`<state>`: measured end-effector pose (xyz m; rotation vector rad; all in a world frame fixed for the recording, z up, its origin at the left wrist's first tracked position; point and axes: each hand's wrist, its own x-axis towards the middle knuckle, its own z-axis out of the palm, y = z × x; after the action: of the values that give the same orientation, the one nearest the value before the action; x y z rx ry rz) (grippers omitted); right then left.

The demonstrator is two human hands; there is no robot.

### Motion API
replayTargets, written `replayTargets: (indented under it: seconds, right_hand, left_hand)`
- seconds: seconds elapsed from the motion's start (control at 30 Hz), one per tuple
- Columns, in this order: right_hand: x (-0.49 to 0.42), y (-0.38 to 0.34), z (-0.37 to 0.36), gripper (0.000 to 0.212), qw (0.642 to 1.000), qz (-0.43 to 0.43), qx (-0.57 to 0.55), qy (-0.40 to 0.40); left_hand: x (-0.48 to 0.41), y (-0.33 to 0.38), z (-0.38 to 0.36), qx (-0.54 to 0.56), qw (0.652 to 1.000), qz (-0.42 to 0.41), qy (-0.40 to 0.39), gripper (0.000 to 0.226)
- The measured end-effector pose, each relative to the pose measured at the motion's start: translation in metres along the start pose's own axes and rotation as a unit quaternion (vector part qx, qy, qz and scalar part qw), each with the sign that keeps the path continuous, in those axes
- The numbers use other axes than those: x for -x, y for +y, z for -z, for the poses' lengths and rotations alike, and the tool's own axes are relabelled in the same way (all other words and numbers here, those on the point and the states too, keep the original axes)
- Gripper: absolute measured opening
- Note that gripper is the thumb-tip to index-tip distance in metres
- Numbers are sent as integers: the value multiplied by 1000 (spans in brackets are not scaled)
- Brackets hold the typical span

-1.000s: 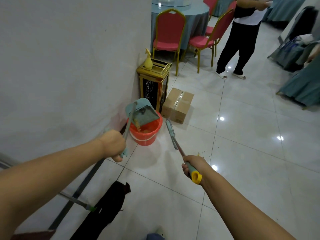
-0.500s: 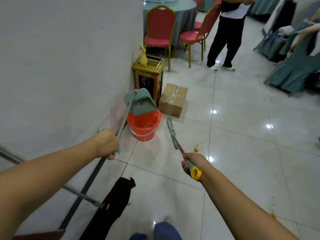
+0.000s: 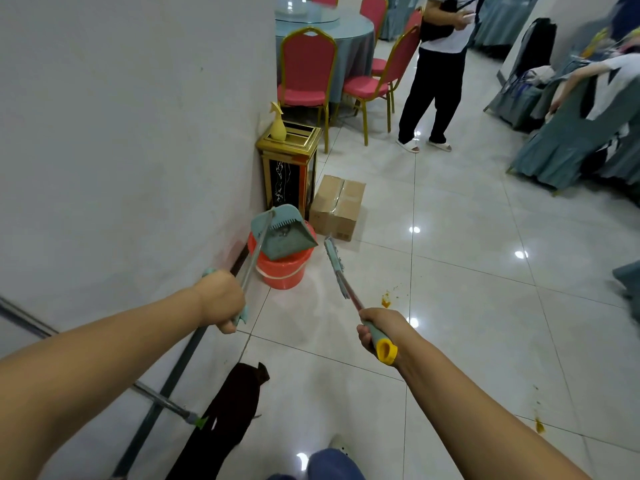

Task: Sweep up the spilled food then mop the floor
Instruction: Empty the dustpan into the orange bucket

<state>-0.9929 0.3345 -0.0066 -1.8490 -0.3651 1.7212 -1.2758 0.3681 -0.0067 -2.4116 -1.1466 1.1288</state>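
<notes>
On the glossy tiled floor orange food bits remain at 3 o'clock of the broom, right hand gripping it, left hand tipping the dustpan over the red bucket; the mop lies unused.

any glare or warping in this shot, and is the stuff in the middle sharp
Head view: ceiling lights glare as white spots on the glossy floor; wide-angle warping bends the wall and tile lines; dustpan, bucket and broom look sharp, the right edge smears.
</notes>
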Motion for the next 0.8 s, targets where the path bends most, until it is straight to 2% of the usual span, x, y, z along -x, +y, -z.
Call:
replayTargets:
  seconds: [0.2,0.37,0.5,0.63,0.8]
  right_hand:
    - [0,6,2,17,1000,0,-5,2]
    - [1,10,3,19,1000,-3,0,13]
    - [2,10,3,20,1000,-4,-2,20]
    - [4,8,-1,17,1000,3,-5,18]
    - [5,-1,-5,16,1000,18,-7,5]
  left_hand:
    - [0,1,0,9,1000,9,14,32]
    - [2,-7,2,91,992,83,27,37]
    - [-1,-16,6,172,968,161,81,52]
    - [2,-28,18,263,929,244,92,64]
    - [10,-52,22,417,830,344,137,60]
